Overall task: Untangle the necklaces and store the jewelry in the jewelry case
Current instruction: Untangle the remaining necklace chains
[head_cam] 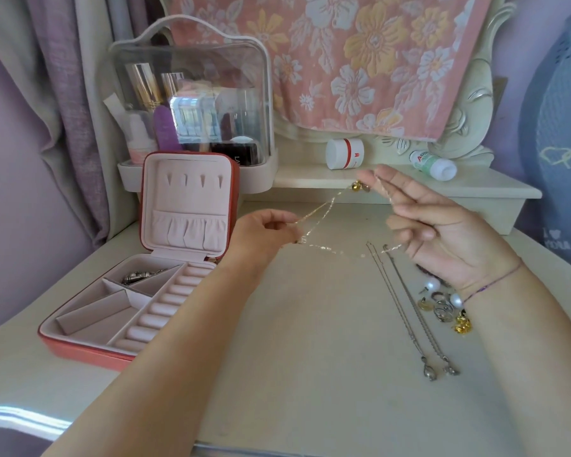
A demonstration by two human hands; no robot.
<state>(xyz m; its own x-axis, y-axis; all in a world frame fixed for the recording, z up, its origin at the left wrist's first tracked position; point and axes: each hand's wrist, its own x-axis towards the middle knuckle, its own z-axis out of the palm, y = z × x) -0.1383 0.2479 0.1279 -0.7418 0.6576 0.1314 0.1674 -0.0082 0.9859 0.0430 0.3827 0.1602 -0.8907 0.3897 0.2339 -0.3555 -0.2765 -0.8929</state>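
Observation:
A thin gold necklace (323,206) with a gold bead pendant (356,186) hangs in the air between my two hands. My left hand (264,230) pinches the chain at its left end. My right hand (442,232) holds the chain between thumb and raised fingers, near the pendant. The red jewelry case (89,349) lies open at the left, lid upright, with a silver piece (136,278) in one back compartment. Two silver necklaces (409,311) lie stretched out on the table under my right wrist, beside a pile of earrings and rings (442,305).
A clear cosmetics organizer (192,94) stands behind the case. A white jar (343,154) and a tipped white bottle (434,164) sit on the raised shelf (475,189). A floral cloth (343,61) hangs at the back. The cream table (310,374) spreads in front.

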